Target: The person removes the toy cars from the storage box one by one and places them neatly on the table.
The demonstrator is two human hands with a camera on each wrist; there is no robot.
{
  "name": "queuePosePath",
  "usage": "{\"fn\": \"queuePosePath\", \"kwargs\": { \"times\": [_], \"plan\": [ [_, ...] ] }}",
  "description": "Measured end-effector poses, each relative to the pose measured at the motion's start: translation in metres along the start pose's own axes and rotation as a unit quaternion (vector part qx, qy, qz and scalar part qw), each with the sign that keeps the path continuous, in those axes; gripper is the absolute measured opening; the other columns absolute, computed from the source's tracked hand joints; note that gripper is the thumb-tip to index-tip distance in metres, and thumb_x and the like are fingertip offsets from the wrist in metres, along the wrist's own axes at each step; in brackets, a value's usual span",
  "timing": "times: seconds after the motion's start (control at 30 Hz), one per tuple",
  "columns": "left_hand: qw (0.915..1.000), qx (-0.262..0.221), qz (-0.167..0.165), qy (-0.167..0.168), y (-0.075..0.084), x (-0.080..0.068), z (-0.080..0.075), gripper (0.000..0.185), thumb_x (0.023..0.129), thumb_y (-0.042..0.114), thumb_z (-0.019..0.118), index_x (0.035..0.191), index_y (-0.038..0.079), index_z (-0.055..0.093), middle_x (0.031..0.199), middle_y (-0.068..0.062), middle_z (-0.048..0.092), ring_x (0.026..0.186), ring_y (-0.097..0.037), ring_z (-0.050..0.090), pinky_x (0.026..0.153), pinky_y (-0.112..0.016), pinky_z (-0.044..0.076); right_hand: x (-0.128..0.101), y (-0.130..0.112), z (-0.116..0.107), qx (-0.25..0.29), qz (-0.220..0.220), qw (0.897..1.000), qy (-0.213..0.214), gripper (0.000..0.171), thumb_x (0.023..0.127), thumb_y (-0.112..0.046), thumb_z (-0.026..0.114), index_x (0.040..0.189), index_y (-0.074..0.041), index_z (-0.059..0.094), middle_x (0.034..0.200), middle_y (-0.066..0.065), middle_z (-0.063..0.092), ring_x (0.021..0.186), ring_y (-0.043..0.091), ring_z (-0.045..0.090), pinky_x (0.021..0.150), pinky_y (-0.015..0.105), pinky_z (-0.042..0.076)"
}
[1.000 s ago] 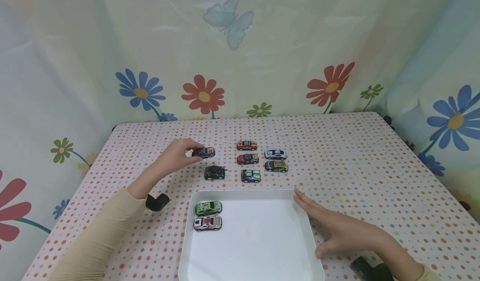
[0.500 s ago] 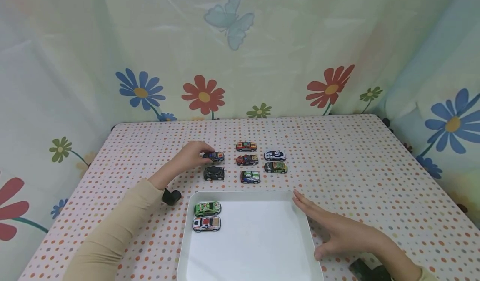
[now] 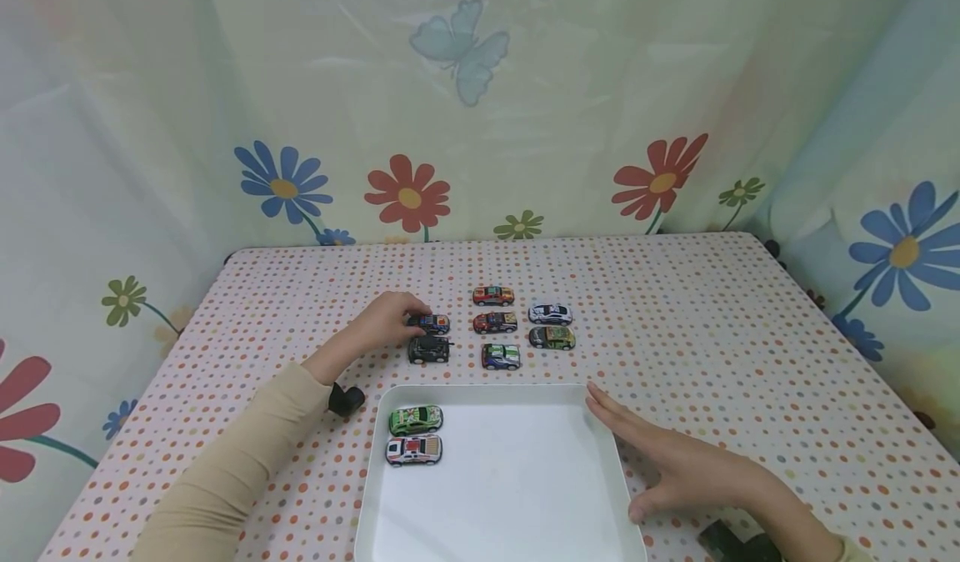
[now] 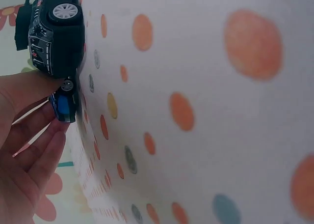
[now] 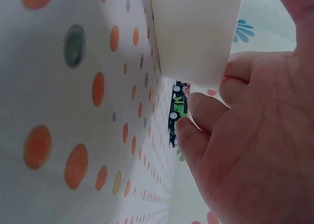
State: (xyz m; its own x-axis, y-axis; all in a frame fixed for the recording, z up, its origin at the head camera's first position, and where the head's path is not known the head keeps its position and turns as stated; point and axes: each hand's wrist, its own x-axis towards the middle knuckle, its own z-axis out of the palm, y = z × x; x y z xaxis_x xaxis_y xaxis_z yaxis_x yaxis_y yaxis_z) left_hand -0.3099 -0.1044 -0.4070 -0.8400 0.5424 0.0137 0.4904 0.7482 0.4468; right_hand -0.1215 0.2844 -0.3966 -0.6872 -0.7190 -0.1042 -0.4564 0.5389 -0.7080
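My left hand (image 3: 386, 322) pinches a small blue toy car (image 3: 433, 323) on the dotted tablecloth, right behind a black toy car (image 3: 429, 349). In the left wrist view the blue car (image 4: 64, 104) sits at my fingertips (image 4: 46, 135), with the black car (image 4: 51, 35) beside it. My right hand (image 3: 660, 454) lies flat, fingers straight, against the right wall of a white tray (image 3: 525, 479); the right wrist view shows my fingers (image 5: 211, 111) against the tray wall (image 5: 196, 32). A green car (image 3: 416, 418) and a white-red car (image 3: 414, 449) sit in the tray's left part.
Several more toy cars stand in rows behind the tray: an orange one (image 3: 492, 296), a red-black one (image 3: 495, 323), a blue-green one (image 3: 501, 356), a white one (image 3: 550, 313) and an olive one (image 3: 552, 338). Flowered curtains enclose the table (image 3: 750, 337).
My left hand has carried the blue car to the right and set it down just behind the black car. The right hand has stayed against the tray.
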Motion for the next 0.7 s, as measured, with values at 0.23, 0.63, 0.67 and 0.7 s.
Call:
{"fn": "queuePosePath", "kwargs": {
  "times": [0.23, 0.63, 0.67, 0.7],
  "plan": [
    [1.0, -0.005, 0.007, -0.002, -0.002, -0.003, 0.0, 0.034, 0.082, 0.011, 0.074, 0.114, 0.002, 0.066, 0.107, -0.008, 0.065, 0.097, -0.02, 0.06, 0.082, -0.033, 0.05, 0.0, 0.001, 0.001, 0.001, -0.012, 1.0, 0.002, 0.111, 0.072, -0.028, 0.079, 0.152, -0.013, 0.004, 0.154, 0.016, -0.006, 0.135, 0.015, 0.005, 0.098, 0.036, 0.039],
    [0.9936, -0.058, 0.047, 0.084, 0.006, -0.03, -0.041, 0.036, 0.086, 0.015, 0.07, 0.119, 0.002, 0.064, 0.117, -0.012, 0.062, 0.108, -0.029, 0.055, 0.09, -0.043, 0.047, 0.0, 0.001, 0.001, 0.001, 0.002, 1.0, 0.002, 0.111, 0.071, -0.029, 0.079, 0.152, -0.014, 0.004, 0.154, 0.016, -0.006, 0.135, 0.022, 0.007, 0.098, 0.038, 0.039],
    [0.9923, -0.061, 0.052, 0.094, 0.01, -0.035, -0.046, 0.036, 0.086, 0.015, 0.07, 0.119, 0.003, 0.064, 0.117, -0.012, 0.062, 0.108, -0.029, 0.055, 0.09, -0.044, 0.047, 0.0, 0.001, 0.001, -0.002, 0.004, 1.0, 0.003, 0.111, 0.071, -0.029, 0.08, 0.152, -0.014, 0.005, 0.154, 0.016, -0.006, 0.135, 0.023, 0.008, 0.098, 0.038, 0.039],
    [0.9911, -0.065, 0.054, 0.103, 0.014, -0.041, -0.05, 0.036, 0.086, 0.016, 0.07, 0.119, 0.004, 0.064, 0.117, -0.011, 0.062, 0.109, -0.029, 0.055, 0.089, -0.045, 0.047, 0.0, 0.001, 0.001, -0.003, 0.003, 1.0, 0.003, 0.111, 0.071, -0.03, 0.08, 0.152, -0.014, 0.005, 0.154, 0.017, -0.006, 0.135, 0.024, 0.008, 0.098, 0.039, 0.04]
  ]
}}
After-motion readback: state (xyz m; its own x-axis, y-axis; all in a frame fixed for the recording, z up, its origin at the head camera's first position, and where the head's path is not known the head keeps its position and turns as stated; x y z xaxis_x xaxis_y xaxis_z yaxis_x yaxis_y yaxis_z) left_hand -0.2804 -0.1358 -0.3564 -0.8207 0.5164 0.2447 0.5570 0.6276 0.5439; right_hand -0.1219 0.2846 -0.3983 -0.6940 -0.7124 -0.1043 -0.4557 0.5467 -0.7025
